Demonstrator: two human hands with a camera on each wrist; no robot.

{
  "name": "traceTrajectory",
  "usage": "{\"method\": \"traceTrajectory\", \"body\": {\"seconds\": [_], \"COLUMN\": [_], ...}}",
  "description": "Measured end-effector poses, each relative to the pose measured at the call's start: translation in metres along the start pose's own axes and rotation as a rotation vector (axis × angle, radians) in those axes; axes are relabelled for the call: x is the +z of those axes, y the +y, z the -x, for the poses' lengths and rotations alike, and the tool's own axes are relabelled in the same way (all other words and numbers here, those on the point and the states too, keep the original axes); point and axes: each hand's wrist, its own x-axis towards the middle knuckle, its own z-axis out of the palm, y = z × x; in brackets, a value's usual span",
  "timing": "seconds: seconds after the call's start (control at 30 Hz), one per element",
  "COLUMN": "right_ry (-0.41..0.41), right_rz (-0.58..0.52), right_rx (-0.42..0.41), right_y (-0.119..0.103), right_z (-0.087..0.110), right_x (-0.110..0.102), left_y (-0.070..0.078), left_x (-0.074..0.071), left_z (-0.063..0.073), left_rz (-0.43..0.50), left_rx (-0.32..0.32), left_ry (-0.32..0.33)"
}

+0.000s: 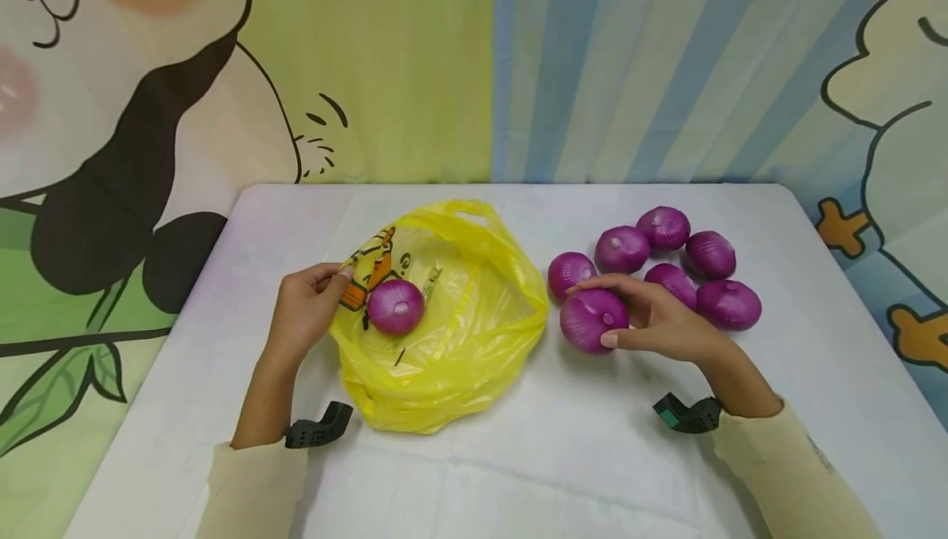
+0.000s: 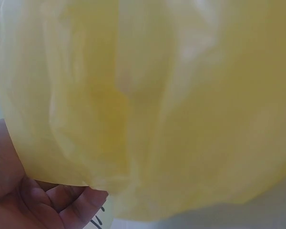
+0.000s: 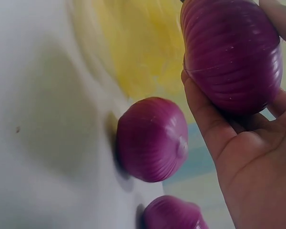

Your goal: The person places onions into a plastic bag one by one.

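Observation:
A yellow plastic bag (image 1: 459,366) lies spread with its mouth facing up, and one purple onion (image 1: 396,307) sits inside it. My left hand (image 1: 307,304) pinches the bag's left rim between thumb and fingers; the left wrist view is mostly filled by the bag's yellow film (image 2: 181,105). Just right of the bag, my right hand (image 1: 662,321) grips another purple onion (image 1: 592,322) between thumb and fingers. In the right wrist view this held onion (image 3: 233,52) is raised off the white table, its shadow falling to the left.
Several more purple onions (image 1: 622,249) are grouped on the white table (image 1: 474,490) behind and right of my right hand. The nearest loose onion (image 1: 570,274) lies close to the bag's right edge. A printed cartoon backdrop (image 1: 385,70) rises behind the table.

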Motion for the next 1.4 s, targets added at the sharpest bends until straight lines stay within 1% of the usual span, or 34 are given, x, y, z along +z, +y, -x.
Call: {"method": "traceTrajectory", "body": {"seconds": [0.13, 0.33, 0.4, 0.53, 0.67, 0.77, 0.87, 1.1, 1.23, 1.4], "right_ry": [-0.014, -0.045, -0.055, -0.061, -0.063, -0.066, -0.067, -0.056, -0.083, -0.134], "right_rz": [-0.014, -0.032, -0.034, -0.051, -0.075, -0.084, -0.092, -0.089, -0.081, -0.111], "right_rx": [-0.009, -0.055, -0.058, -0.027, -0.009, -0.007, -0.019, -0.063, -0.081, -0.070], "right_y": [-0.008, -0.021, -0.024, -0.029, -0.031, -0.031, -0.031, -0.031, -0.031, -0.034], "right_z": [-0.010, -0.030, -0.037, -0.046, -0.056, -0.065, -0.076, -0.100, -0.114, -0.128], "right_x": [-0.002, -0.009, -0.010, -0.010, -0.008, -0.005, -0.003, 0.000, 0.003, 0.007], "left_y": [0.001, 0.000, 0.000, -0.001, 0.000, 0.000, 0.001, 0.002, 0.002, 0.001], "left_x": [0.001, 0.001, 0.000, 0.001, 0.002, 0.002, 0.001, 0.001, 0.000, -0.001], "left_z": [-0.001, -0.002, -0.002, -0.001, 0.000, 0.000, 0.001, 0.000, 0.000, 0.000], "left_rz": [0.006, 0.003, -0.001, -0.001, 0.010, 0.011, 0.012, 0.016, 0.018, 0.009], "left_rx": [0.006, 0.014, 0.013, 0.009, 0.004, 0.000, -0.001, 0.008, 0.004, 0.006], "left_ry": [-0.004, -0.005, -0.005, -0.006, -0.006, 0.006, 0.017, 0.016, 0.015, 0.019]}}
